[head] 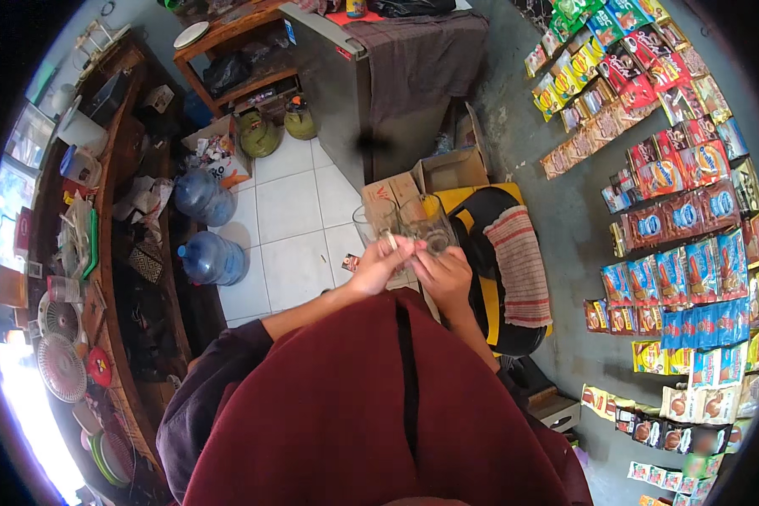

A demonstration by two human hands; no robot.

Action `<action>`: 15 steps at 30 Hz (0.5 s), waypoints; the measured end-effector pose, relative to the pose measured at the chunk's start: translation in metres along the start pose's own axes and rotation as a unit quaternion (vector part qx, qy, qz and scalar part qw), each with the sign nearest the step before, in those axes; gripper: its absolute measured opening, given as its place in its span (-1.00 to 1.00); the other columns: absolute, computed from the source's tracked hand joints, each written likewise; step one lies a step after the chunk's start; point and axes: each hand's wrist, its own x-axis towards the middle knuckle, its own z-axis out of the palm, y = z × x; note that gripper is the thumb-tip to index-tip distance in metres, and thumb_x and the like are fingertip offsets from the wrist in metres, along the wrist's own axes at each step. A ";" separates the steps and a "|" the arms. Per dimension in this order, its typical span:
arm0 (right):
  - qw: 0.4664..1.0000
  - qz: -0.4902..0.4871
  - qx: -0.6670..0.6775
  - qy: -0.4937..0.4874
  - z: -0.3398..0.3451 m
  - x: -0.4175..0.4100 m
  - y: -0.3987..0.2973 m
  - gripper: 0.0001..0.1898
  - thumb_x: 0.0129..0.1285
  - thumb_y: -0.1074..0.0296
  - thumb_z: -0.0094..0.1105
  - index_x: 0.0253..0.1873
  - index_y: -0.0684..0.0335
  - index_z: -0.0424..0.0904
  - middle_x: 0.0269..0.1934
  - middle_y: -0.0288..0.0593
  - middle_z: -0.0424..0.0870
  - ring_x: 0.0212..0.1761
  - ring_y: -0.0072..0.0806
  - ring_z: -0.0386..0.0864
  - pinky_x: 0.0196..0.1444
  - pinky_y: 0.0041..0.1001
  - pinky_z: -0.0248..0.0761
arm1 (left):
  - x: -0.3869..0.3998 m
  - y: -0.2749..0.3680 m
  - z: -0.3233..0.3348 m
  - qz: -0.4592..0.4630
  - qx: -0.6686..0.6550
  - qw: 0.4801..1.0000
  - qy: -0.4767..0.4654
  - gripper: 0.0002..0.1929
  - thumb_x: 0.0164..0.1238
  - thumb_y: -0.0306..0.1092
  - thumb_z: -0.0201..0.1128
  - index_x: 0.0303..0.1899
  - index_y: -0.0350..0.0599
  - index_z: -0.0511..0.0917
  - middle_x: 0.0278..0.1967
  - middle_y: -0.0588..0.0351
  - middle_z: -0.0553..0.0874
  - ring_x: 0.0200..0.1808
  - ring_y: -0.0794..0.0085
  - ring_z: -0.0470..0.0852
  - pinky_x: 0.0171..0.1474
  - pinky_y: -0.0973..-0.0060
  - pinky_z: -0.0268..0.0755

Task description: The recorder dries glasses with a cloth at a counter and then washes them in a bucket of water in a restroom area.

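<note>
In front of my body, two clear glass mugs are held side by side. My left hand (384,260) grips the left glass mug (368,218) near its handle. Beside it, touching or nearly so, my right hand (444,273) holds the right glass mug (431,218) by its lower near side, where the fingers hide the handle. Both mugs look see-through, with cardboard and floor showing behind them. A small dark packet (351,262) lies on the tiles to the left of my left hand.
A striped cloth (518,265) lies over a black and yellow container (493,335) on the right. Blue water jugs (214,258) and green gas cylinders (259,134) stand on the floor. Cardboard boxes (453,169) sit by the fridge (332,82). Sachet strips (683,215) hang on the right wall.
</note>
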 end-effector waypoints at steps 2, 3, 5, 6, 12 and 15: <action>0.996 0.046 0.045 0.056 -0.004 0.002 -0.007 -0.71 -0.06 0.43 0.30 -0.15 0.29 0.58 -0.44 -0.17 0.59 -0.40 -0.36 0.55 -0.22 -0.40 0.38 | -0.004 0.003 -0.002 0.007 0.009 0.999 -0.048 -0.74 0.37 -0.18 0.05 -0.19 -0.21 0.51 -0.21 0.19 0.62 -0.27 0.62 0.54 -0.15 0.61 0.38; 0.985 0.102 0.100 0.092 -0.010 0.002 -0.007 -0.67 -0.06 0.45 0.30 -0.12 0.30 0.57 -0.38 -0.13 0.61 -0.32 -0.33 0.57 -0.16 -0.38 0.39 | -0.003 0.007 -0.007 0.002 -0.044 0.999 0.005 -0.74 0.37 -0.18 0.04 -0.19 -0.20 0.50 -0.23 0.18 0.62 -0.24 0.59 0.55 -0.12 0.59 0.38; 0.988 0.098 0.061 0.100 -0.023 -0.003 0.002 -0.58 -0.08 0.49 0.25 -0.01 0.35 0.52 -0.10 0.03 0.58 -0.01 -0.12 0.53 0.06 -0.30 0.36 | -0.001 0.014 -0.024 -0.011 -0.166 0.982 0.094 -0.75 0.38 -0.18 0.03 -0.20 -0.18 0.49 -0.26 0.15 0.62 -0.19 0.52 0.57 -0.04 0.56 0.39; 0.989 0.110 -0.030 0.095 -0.034 -0.007 0.015 -0.61 -0.03 0.48 0.21 -0.02 0.37 0.51 -0.01 0.05 0.52 0.04 -0.06 0.48 0.07 -0.25 0.33 | 0.000 0.015 -0.031 0.005 -0.160 0.975 0.153 -0.74 0.40 -0.14 -0.02 -0.25 -0.13 0.48 -0.32 0.15 0.61 -0.25 0.48 0.55 -0.15 0.53 0.40; 0.700 0.588 -0.334 -0.229 -0.089 -0.044 0.116 -0.51 0.14 0.12 0.12 0.11 0.31 0.41 0.01 0.13 0.50 0.07 0.00 0.44 0.09 -0.16 0.28 | -0.028 0.035 -0.109 0.034 -0.088 0.966 0.239 -0.71 0.37 -0.06 -0.06 -0.39 -0.05 0.43 -0.46 0.20 0.55 -0.43 0.50 0.44 -0.34 0.57 0.23; 0.743 0.578 -0.296 -0.163 -0.104 -0.042 0.124 -0.62 0.17 0.18 0.10 -0.02 0.35 0.51 -0.13 0.14 0.58 -0.11 -0.06 0.56 -0.02 -0.27 0.38 | -0.057 0.045 -0.140 0.052 -0.113 0.950 0.287 -0.76 0.32 -0.09 0.00 -0.40 -0.01 0.41 -0.51 0.25 0.49 -0.43 0.51 0.44 -0.33 0.57 0.23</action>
